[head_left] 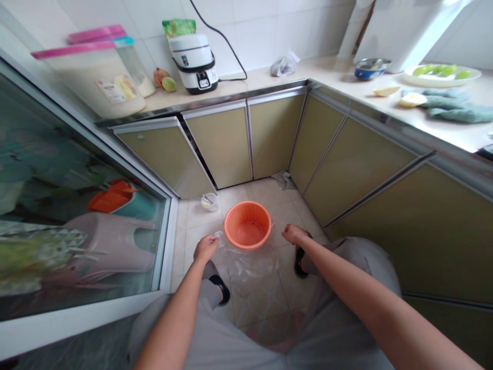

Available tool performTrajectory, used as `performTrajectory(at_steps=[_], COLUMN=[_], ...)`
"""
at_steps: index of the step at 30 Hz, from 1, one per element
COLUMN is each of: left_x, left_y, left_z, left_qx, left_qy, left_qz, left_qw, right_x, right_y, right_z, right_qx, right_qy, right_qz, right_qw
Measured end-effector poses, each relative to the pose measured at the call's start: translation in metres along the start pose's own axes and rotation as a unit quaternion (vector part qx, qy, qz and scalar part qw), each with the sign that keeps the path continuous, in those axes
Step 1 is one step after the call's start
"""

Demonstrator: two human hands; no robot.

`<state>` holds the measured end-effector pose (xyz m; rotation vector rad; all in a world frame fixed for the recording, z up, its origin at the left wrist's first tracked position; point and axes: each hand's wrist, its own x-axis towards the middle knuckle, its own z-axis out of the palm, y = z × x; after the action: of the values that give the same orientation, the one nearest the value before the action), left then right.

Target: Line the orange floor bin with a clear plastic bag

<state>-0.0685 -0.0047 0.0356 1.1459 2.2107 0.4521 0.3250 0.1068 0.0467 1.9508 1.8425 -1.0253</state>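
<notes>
Low over the tiled floor, my left hand [207,247] pinches the edge of a clear plastic bag [250,272]. The bag spreads between my hands, across the near side of an orange basin [231,226]. My right hand [295,234] is closed in a fist at the bag's other side, its fingertips mostly hidden. The basin stands upright between both hands, with a few small dark specks on its bottom. Neither hand touches the basin.
Cabinets [219,144] enclose the corner; the left door [165,154] sits askew. A small clear tub [210,202] and a grey rag [284,180] lie on the floor. A glass door [77,205] borders the left. On the counter are a rice cooker [194,64] and storage bins [92,82].
</notes>
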Motion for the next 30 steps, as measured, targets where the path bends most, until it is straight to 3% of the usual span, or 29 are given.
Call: performTrajectory(at_steps=[4, 8, 11, 16, 19, 21, 22, 26, 28, 30], left_x=[-0.011, -0.031, -0.063, -0.167, -0.204, -0.19, -0.17, -0.057, -0.015, 0.01], left_y=[0.015, 0.062, 0.108, 0.177, 0.211, 0.232, 0.24, 0.25, 0.245, 0.24], left_z=[-0.003, -0.035, -0.08, -0.168, -0.204, -0.212, -0.212, -0.19, -0.178, -0.172], left_qx=[-0.065, -0.228, -0.333, -0.41, -0.411, -0.417, -0.419, -0.429, -0.423, -0.418], left_qy=[-0.038, -0.056, -0.104, -0.144, -0.153, -0.165, -0.169, -0.181, -0.206, -0.232], left_qz=[0.032, 0.059, 0.098, 0.261, 0.333, 0.327, 0.3, 0.142, 0.099, 0.085], left_qw=[0.997, 0.97, 0.932, 0.862, 0.835, 0.832, 0.84, 0.874, 0.877, 0.874], right_x=[-0.008, -0.029, -0.063, -0.161, -0.207, -0.205, -0.193, -0.106, -0.071, -0.053], right_y=[-0.007, -0.028, -0.048, -0.078, -0.1, -0.123, -0.135, -0.179, -0.19, -0.192], right_z=[-0.001, -0.029, -0.066, -0.127, -0.156, -0.172, -0.178, -0.186, -0.184, -0.181], right_qx=[0.069, 0.265, 0.406, 0.537, 0.513, 0.483, 0.472, 0.479, 0.487, 0.494], right_qy=[-0.024, -0.018, -0.041, -0.069, -0.065, -0.091, -0.114, -0.124, -0.129, -0.138], right_qz=[-0.001, -0.101, -0.231, -0.454, -0.552, -0.57, -0.553, -0.36, -0.313, -0.307], right_qw=[0.997, 0.959, 0.883, 0.707, 0.654, 0.659, 0.676, 0.791, 0.805, 0.802])
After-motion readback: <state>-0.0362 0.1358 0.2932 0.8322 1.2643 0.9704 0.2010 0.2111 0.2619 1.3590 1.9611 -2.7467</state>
